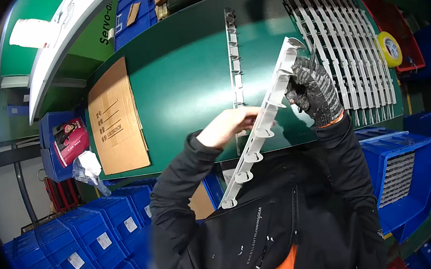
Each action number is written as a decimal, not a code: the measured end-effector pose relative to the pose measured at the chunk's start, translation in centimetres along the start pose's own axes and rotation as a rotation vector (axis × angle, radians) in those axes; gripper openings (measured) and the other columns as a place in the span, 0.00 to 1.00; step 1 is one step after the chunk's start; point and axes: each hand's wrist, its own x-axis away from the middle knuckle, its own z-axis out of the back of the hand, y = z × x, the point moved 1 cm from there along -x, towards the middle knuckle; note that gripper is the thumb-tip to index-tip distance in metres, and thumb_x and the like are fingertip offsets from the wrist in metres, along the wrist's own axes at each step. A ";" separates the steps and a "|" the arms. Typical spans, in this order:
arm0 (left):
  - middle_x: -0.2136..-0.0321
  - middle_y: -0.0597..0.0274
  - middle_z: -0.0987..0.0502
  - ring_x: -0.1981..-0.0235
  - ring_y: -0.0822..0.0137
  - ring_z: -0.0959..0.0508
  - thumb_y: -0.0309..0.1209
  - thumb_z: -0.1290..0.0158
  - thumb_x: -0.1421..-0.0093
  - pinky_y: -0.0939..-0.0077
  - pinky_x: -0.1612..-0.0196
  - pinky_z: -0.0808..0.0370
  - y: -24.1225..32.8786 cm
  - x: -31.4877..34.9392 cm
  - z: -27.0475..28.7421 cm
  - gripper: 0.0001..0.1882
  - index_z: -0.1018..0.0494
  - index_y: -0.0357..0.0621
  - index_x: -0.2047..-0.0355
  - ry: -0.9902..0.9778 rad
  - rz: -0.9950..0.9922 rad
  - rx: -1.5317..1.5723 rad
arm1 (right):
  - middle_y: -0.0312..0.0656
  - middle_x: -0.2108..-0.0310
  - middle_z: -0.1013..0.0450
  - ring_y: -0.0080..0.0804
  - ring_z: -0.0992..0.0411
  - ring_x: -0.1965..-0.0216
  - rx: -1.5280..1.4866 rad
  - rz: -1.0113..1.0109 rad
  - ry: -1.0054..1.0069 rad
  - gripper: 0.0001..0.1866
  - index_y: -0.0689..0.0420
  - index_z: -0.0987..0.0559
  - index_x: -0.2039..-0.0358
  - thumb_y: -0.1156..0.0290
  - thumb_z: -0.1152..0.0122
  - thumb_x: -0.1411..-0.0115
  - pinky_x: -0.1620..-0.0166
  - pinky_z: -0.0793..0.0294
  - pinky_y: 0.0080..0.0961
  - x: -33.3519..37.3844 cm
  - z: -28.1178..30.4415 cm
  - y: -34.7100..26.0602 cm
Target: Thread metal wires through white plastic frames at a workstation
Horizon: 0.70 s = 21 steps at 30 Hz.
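Observation:
A long white strip (264, 125) with several rounded tabs along one side slants across in front of me, its upper end far right and its lower end near my jacket. My left hand (234, 124), bare, is closed round its middle, with part of the fingers hidden behind it. Higher up, my right hand (318, 90), in a grey knitted glove, has curled fingers and grips the strip close to its upper end. Beyond my left hand a similar narrow strip (235, 60) lies lengthwise on the green table (182, 80).
Several rows of like strips (341, 51) lie at the right, beside a yellow tape roll (390, 49) and a red bin (397, 28). A cardboard sheet (116, 119) lies left. Blue crates (86, 239) are stacked lower left; another crate (402, 166), holding metal parts, stands right.

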 end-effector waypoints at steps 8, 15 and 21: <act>0.82 0.59 0.30 0.92 0.73 0.34 0.49 0.69 0.37 0.84 0.88 0.37 0.4 -2.0 -2.5 0.28 0.32 0.33 0.69 0.158 0.101 0.289 | 0.44 0.77 0.28 0.32 0.30 0.77 0.911 0.429 0.278 0.13 0.63 0.26 0.68 0.64 0.49 0.42 0.74 0.31 0.24 0.5 0.1 -0.1; 0.75 0.59 0.32 0.90 0.71 0.32 0.41 0.60 0.40 0.82 0.89 0.34 0.8 -0.9 -1.5 0.20 0.37 0.32 0.61 0.298 -0.048 0.214 | 0.47 0.79 0.30 0.43 0.30 0.77 1.162 0.488 0.056 0.07 0.61 0.24 0.77 0.70 0.41 0.51 0.73 0.30 0.32 4.8 -3.5 1.8; 0.75 0.61 0.32 0.90 0.71 0.31 0.43 0.57 0.42 0.82 0.90 0.34 1.2 -0.9 -2.3 0.19 0.37 0.39 0.60 0.361 -0.092 0.204 | 0.46 0.78 0.29 0.43 0.29 0.77 1.177 0.479 0.032 0.08 0.60 0.24 0.77 0.68 0.42 0.51 0.72 0.30 0.32 4.9 -3.7 2.3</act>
